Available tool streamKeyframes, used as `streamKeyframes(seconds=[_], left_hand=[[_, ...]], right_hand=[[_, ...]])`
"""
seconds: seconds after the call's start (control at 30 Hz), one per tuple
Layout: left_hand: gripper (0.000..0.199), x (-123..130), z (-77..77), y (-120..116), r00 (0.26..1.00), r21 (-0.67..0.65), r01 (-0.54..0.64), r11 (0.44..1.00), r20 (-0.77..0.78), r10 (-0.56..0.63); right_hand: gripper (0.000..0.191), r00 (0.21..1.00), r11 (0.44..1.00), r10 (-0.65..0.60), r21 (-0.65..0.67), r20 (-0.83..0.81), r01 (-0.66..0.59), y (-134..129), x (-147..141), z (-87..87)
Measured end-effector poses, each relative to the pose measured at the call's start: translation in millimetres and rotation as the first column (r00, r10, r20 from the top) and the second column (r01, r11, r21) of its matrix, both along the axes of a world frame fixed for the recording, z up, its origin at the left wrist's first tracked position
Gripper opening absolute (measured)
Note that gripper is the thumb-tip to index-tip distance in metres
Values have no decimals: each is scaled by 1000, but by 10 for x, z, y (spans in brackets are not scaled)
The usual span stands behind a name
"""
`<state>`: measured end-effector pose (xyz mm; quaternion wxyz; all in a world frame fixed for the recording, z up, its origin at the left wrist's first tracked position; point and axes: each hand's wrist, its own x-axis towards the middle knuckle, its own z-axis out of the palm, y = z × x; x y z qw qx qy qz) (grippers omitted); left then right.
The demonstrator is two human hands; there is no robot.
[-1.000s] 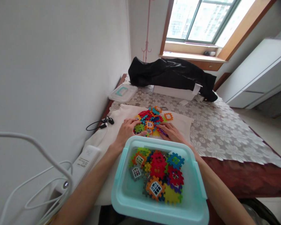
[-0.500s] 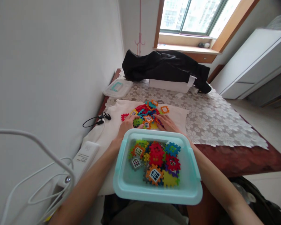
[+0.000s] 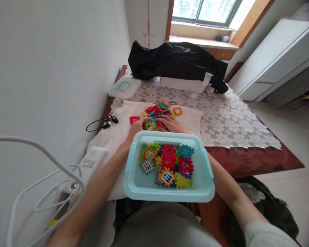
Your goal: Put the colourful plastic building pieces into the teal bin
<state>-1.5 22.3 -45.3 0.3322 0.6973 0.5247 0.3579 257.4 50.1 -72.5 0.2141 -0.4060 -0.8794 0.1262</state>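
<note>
Beyond a light teal plastic bin (image 3: 169, 195), a heap of colourful interlocking plastic building blocks (image 3: 154, 110) lies on a white cloth. My left hand (image 3: 138, 127) cups the heap's near left side, its fingers curved around some blocks. From the right, my right hand (image 3: 173, 124) reaches over the heap with bent fingers pressed onto blocks. The two hands are close together, with blocks between them; the palms and the blocks under them are hidden. Inside the bin, between my forearms, lie more blocks (image 3: 169, 160), some with white window inserts.
A clear lid with a teal handle (image 3: 124, 87) lies by the wall. Black earphones (image 3: 106, 122) and a white power strip (image 3: 94, 159) with cables are at the left. A black cover (image 3: 180, 61) drapes over a white box (image 3: 181, 84) at the back of the lace-covered table.
My right hand has moved left over the heap, closer to my left hand, covering more of the front blocks. The camera view has shifted a little.
</note>
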Motion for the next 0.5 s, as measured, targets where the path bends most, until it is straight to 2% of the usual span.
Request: streamKeyframes(seconds=[0.1,0.23,0.4,0.5], left_hand=[[52,31,18,30,999,-34,-11,999,-43,10],[47,86,40,63,998,-34,-33,999,-61,31],[41,104,23,70,999,-43,-22,999,-43,20],[36,107,-6,69,1000,-33,-14,999,20,14]], right_hand=[[51,1000,999,-22,-32,-4,22,-22,-17,1],[52,999,996,-33,-82,-39,30,-148,-20,168],[76,998,992,-54,-115,-44,49,-365,6,425],[85,998,990,-62,-131,-32,57,-462,26,554]])
